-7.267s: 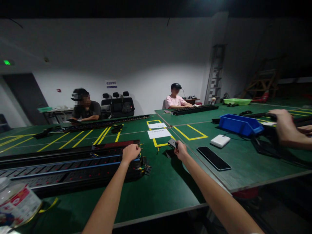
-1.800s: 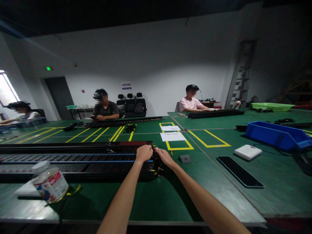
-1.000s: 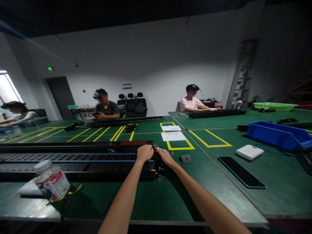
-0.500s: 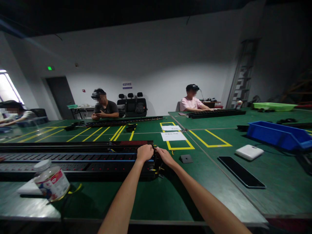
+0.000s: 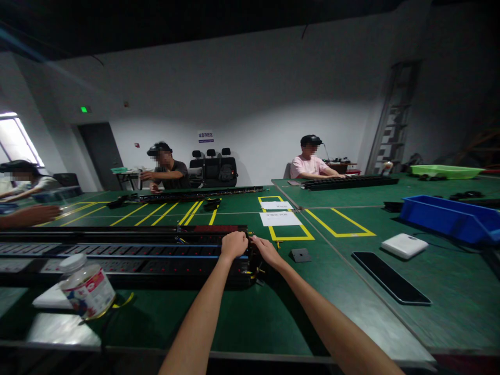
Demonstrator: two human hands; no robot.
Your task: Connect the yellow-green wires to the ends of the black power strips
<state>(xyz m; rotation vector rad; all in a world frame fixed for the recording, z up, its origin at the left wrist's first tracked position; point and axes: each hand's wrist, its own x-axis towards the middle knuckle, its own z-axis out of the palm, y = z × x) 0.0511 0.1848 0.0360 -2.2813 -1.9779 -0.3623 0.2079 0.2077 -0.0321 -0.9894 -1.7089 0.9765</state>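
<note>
A long black slotted rail assembly (image 5: 156, 265) with a blue strip and rows of small red marks lies across the green table, running out of view at left. My left hand (image 5: 234, 245) is closed, resting at the assembly's right end; its curled fingertips are hidden. Just beside it, my right hand (image 5: 266, 251) is closed too, its fingers pressed together against the end face. Whatever small part is between my fingers is too dark to make out. Loose wires (image 5: 258, 271) stick out below the right hand. A small grey plate (image 5: 300, 255) lies to the right.
A clear jar (image 5: 89, 291) stands in front of the assembly. At right are a black phone (image 5: 390, 278), a white box (image 5: 404, 245) and a blue bin (image 5: 449, 219). Paper sheets (image 5: 278, 219) lie beyond my hands. A co-worker's hand (image 5: 35, 213) reaches in from the left.
My hands keep their place at the rail's end. At far left a co-worker's hand has risen above the assembly, and the person across the table has lifted an arm.
</note>
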